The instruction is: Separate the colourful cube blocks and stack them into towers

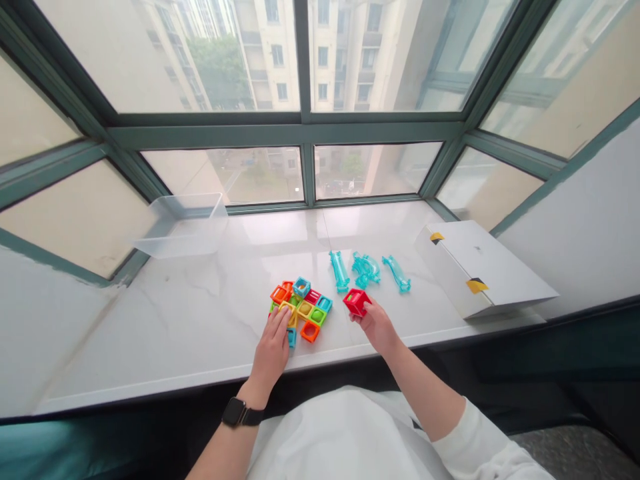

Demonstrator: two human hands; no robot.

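resting a bare left hand point(271, 340) on a flat cluster of hollow square plastic blocks point(303, 312) in orange, yellow, green, red and blue, with fingers loosely spread and pressing on a hollow yellow block point(289, 309) at the cluster's left side. pinching a hollow red plastic cube point(357, 302) between thumb and fingers of the bare right hand point(376, 325), just right of the cluster. wearing a black strap watch point(236, 412) on the left wrist and a white long sleeve point(480, 443) on the right arm. lying farther along the white marble windowsill point(210, 320): three translucent teal plastic tube pieces point(365, 270) beyond the red cube, a clear rectangular plastic tub point(183, 227) toward the left corner, and a white cardboard box point(480, 267) on its side at the right. showing yellow-and-black tape patches point(477, 285) on the box, with no readable writing.
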